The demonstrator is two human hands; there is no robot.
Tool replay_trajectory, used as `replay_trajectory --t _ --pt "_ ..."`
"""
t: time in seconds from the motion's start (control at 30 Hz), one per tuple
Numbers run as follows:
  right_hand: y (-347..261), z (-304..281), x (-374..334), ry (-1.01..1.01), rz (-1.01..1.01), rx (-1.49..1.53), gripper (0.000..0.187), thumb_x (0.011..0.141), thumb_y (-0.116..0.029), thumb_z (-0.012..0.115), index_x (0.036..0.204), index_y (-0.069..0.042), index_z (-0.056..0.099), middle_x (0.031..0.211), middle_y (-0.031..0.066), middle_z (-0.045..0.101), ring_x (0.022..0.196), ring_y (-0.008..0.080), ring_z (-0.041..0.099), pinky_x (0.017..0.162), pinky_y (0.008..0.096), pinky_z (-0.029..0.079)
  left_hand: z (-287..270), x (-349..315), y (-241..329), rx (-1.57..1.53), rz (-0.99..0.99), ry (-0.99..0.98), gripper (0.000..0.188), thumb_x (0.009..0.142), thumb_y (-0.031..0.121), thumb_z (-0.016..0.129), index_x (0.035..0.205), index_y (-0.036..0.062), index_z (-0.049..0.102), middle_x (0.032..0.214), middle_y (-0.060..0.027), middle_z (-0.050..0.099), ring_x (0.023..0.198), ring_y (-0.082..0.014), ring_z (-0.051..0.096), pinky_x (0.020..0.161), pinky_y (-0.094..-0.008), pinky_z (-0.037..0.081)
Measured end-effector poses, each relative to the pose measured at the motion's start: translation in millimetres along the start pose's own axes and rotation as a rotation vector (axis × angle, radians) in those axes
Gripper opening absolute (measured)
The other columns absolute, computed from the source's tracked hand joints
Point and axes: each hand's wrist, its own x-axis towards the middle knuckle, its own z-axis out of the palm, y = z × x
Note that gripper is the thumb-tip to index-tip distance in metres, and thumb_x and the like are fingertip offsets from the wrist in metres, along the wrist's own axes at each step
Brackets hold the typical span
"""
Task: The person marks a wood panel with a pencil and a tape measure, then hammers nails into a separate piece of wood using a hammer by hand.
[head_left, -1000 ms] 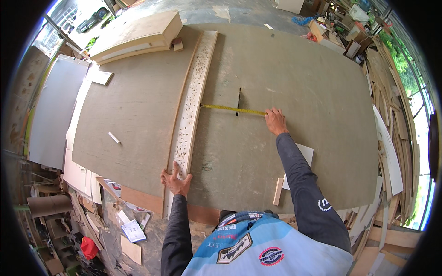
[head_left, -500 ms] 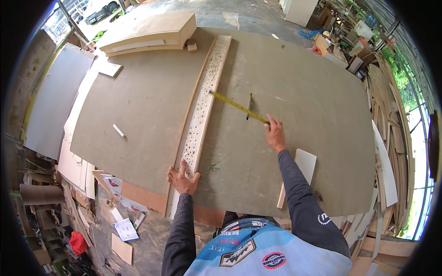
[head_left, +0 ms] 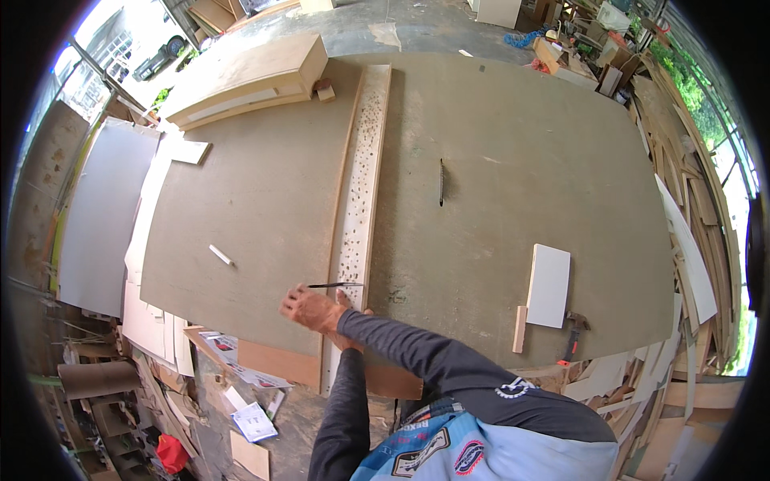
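L hand (head_left: 348, 341), part hidden, is at near end of long white brown-spotted board (head_left: 361, 176); can't tell its grip. R hand (head_left: 314, 309), by board's L edge, is curled round thin dark strip (head_left: 341, 284), which pokes out R across board. Big pale wooden box (head_left: 261, 72): L of board's far end.

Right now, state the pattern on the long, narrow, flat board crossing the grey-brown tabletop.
The board is whitish with scattered brown spots; best seen in head view.
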Motion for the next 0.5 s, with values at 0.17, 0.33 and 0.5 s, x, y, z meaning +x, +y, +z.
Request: replay_trajectory --t 0.17,0.33,0.5 --pt "-34.8 27.1 13.7 -0.063 -0.055 0.156 0.015 0.082 -0.019 0.060 0.094 -0.010 0.061 0.098 0.0041 0.061 0.103 0.0209 0.057 0.089 0.0340 0.047 -32.2 -0.5 44.5 0.042 -0.179 -0.083 0.095 0.060 0.049 0.080 0.146 0.0313 0.044 0.146 -0.0227 0.036 0.134 -0.0488 0.030 0.115 -0.0537 0.016" --pt "-29.6 47.5 -19.5 0.065 0.071 0.477 0.022 0.082 -0.020 0.059 0.100 -0.008 0.062 0.100 0.0073 0.062 0.100 0.0242 0.058 0.084 0.0396 0.047 -34.0 6.7 58.8 0.314 -0.108 -0.089 0.095 0.062 0.052 0.078 0.148 0.0352 0.040 0.142 -0.0262 0.033 0.130 -0.0482 0.034 0.111 -0.0555 0.023" --pt "-7.5 29.6 -120.7 0.624 0.417 0.927 0.022 0.083 -0.019 0.057 0.099 -0.005 0.064 0.106 0.0130 0.061 0.104 0.0302 0.056 0.087 0.0421 0.046 -40.3 14.2 40.0 0.130 -0.104 -0.128 0.089 0.066 0.051 0.076 0.147 0.0317 0.043 0.137 -0.0254 0.036 0.133 -0.0440 0.031 0.112 -0.0523 0.022"
